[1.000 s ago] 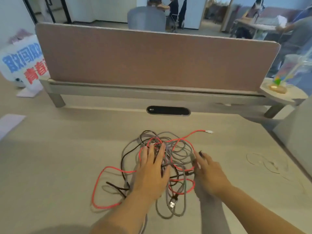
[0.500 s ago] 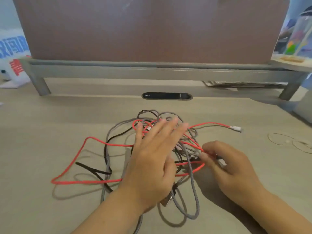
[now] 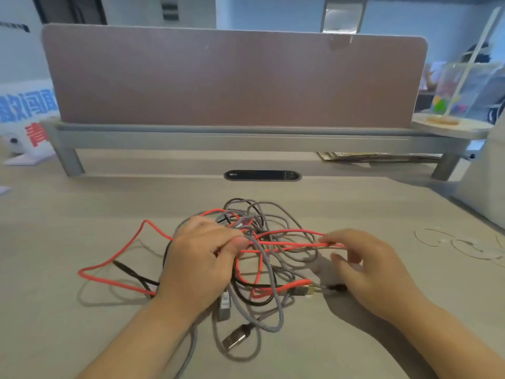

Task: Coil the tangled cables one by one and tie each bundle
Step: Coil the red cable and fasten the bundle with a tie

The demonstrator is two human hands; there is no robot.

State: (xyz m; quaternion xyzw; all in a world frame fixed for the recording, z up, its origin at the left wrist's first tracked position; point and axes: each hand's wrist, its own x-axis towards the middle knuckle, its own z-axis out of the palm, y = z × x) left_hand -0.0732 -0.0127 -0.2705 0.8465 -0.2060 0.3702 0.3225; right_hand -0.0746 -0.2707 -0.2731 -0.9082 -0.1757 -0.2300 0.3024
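Observation:
A tangle of cables lies on the desk in front of me: a red cable (image 3: 114, 262), grey braided cables (image 3: 273, 291) and a thin black cable (image 3: 131, 273). A USB plug (image 3: 235, 339) of a grey cable lies at the near edge of the heap. My left hand (image 3: 199, 262) sits on the left of the tangle, its fingers curled and pinching strands. My right hand (image 3: 366, 266) is at the right side, fingertips pinching the red cable where it stretches between both hands. Much of the tangle is hidden under my left hand.
A brown partition panel (image 3: 232, 77) on a grey rail closes off the back of the desk (image 3: 68, 214), with a black cable slot (image 3: 262, 175) below it. A sign with blue and red characters (image 3: 24, 116) stands at the left. Thin wire ties (image 3: 464, 243) lie at the right.
My left hand went from lying flat on the tangle to curling its fingers around strands. My right hand moved right, drawing the red cable taut. The head camera tilted up.

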